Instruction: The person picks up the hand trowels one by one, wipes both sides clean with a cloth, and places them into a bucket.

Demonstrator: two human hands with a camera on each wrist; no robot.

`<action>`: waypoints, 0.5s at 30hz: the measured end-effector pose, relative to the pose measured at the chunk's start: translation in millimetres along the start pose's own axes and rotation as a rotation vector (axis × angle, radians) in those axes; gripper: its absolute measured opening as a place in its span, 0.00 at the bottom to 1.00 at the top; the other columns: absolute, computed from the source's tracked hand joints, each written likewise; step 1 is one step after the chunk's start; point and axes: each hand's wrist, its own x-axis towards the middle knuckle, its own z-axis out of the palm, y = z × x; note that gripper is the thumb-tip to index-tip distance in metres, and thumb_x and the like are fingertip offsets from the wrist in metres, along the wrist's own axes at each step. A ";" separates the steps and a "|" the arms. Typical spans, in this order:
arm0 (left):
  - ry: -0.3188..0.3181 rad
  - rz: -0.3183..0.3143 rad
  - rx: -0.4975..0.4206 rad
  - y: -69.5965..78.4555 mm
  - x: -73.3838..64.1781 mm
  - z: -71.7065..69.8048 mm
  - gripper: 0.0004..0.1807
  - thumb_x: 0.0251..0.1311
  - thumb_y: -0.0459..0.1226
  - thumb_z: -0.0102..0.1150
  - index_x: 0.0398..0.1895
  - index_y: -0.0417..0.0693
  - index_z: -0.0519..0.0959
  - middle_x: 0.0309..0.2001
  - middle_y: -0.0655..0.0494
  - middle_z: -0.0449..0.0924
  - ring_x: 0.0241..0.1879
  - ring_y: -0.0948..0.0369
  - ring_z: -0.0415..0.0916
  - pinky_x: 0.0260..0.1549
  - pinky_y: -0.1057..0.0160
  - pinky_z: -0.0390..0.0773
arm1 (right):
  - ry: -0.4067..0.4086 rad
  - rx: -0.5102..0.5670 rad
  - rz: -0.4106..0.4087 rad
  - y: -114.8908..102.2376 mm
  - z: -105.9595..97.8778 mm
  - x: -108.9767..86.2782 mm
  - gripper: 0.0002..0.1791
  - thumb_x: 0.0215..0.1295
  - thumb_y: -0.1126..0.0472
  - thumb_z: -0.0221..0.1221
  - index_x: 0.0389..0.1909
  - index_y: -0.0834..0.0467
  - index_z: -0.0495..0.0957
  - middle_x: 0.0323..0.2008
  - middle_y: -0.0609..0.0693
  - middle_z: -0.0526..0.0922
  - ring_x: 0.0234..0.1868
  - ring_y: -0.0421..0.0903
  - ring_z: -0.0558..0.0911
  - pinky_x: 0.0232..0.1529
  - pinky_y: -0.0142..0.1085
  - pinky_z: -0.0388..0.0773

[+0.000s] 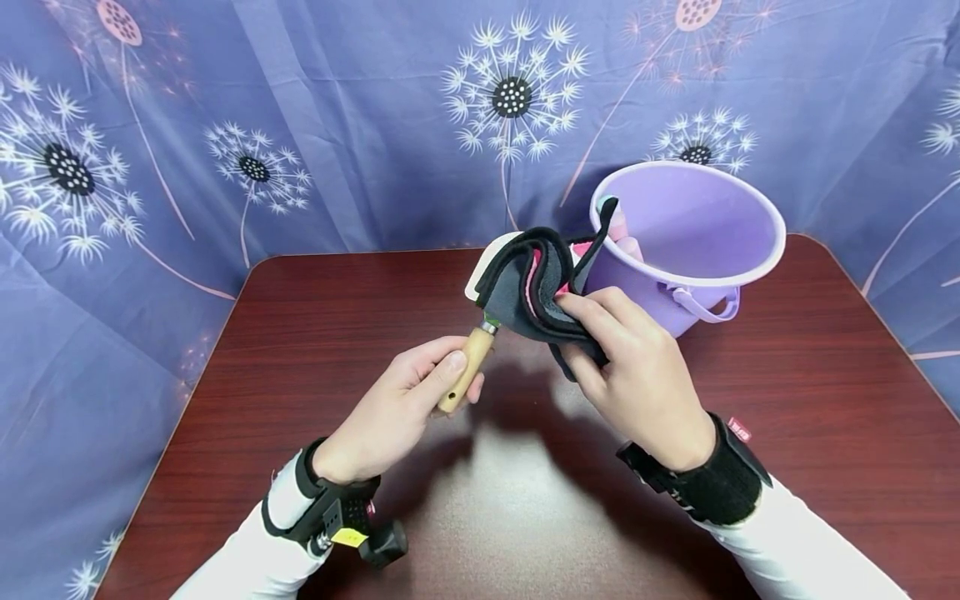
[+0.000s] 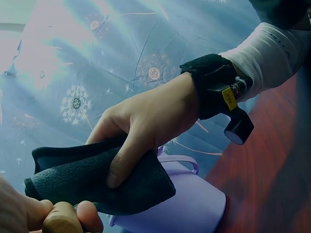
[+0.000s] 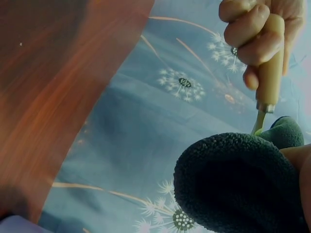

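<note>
My left hand grips the pale wooden handle of a tool, with a metal collar at its upper end. The tool's head is mostly hidden behind cloth; a cream-coloured edge shows beside it. My right hand pinches a folded dark grey cloth with black edging and bright pink between its folds. In the right wrist view the handle runs down to the fuzzy cloth. From the left wrist, the cloth appears wrapped over just beyond the handle's end.
A purple bucket stands at the table's back right, close beyond the right hand, its handle hanging at the front. Pink items sit inside its left wall. The dark red wooden table meets a blue dandelion-patterned curtain.
</note>
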 end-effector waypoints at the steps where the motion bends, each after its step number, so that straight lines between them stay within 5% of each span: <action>1: 0.001 0.002 -0.007 -0.3 0.1 0.1 0.13 0.79 0.42 0.41 0.45 0.46 0.76 0.32 0.43 0.72 0.27 0.57 0.61 0.28 0.65 0.61 | -0.005 0.002 -0.005 -1.1 0.2 -0.2 0.17 0.62 0.63 0.60 0.53 0.58 0.81 0.41 0.48 0.79 0.40 0.44 0.76 0.40 0.39 0.73; 15: 0.031 0.016 0.048 -2.6 1.7 2.6 0.11 0.78 0.40 0.44 0.43 0.45 0.75 0.31 0.49 0.75 0.27 0.56 0.62 0.29 0.64 0.62 | -0.055 0.051 -0.026 -7.2 0.8 -2.7 0.17 0.63 0.62 0.59 0.53 0.58 0.81 0.40 0.45 0.79 0.39 0.40 0.75 0.39 0.34 0.71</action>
